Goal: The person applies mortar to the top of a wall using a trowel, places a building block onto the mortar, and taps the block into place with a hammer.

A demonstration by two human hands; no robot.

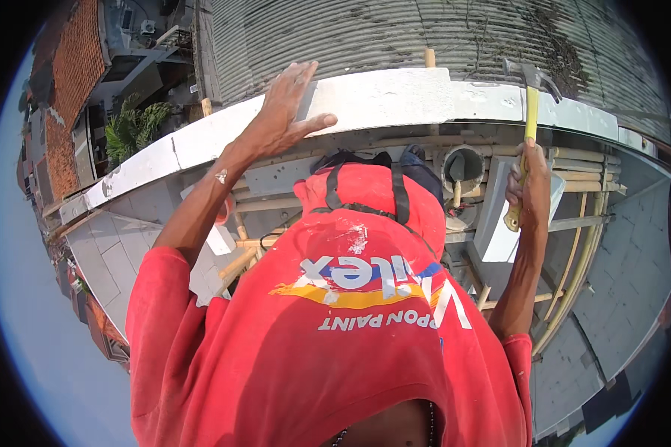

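Observation:
My left hand (289,108) lies with its fingers stretched out and thumb apart on a long white block (388,98) along the top of the wall. White dust coats its fingertips. My right hand (528,179) is wrapped round the yellow handle of a claw hammer (531,112). The hammer's metal head is up, over the white blocks (488,100) farther right on the same wall. Beside my right wrist, another white block (496,235) rests on the scaffold, partly hidden by the hand.
Bamboo scaffold poles (574,176) run below the wall on my side. A bucket (462,165) with a wooden-handled tool in it stands among them. Beyond the wall lies a corrugated roof (335,37). Grey block walls (622,253) rise at the right, and tiled roofs (78,56) show far left.

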